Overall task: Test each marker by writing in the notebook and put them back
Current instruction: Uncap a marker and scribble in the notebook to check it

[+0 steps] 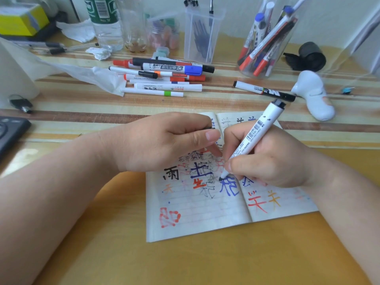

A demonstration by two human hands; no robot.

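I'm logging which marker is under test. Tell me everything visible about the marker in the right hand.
The marker has a white, plastic-looking barrel with a barcode and a black rear end. Uncapped, it tilts rear-up toward the right, dark tip down at the open notebook beside a blue character. The right hand grips its lower barrel. The left hand holds a dark piece, perhaps its cap.

We find bare tabletop [115, 254] left of and in front of the notebook [195, 219]. Behind it runs an open strip. Beyond, a marker pile [164, 87], a lone black marker [265, 91] and a white plastic gadget [314, 95] lie before the marker jar [290, 33] and clear pen box [191, 38].
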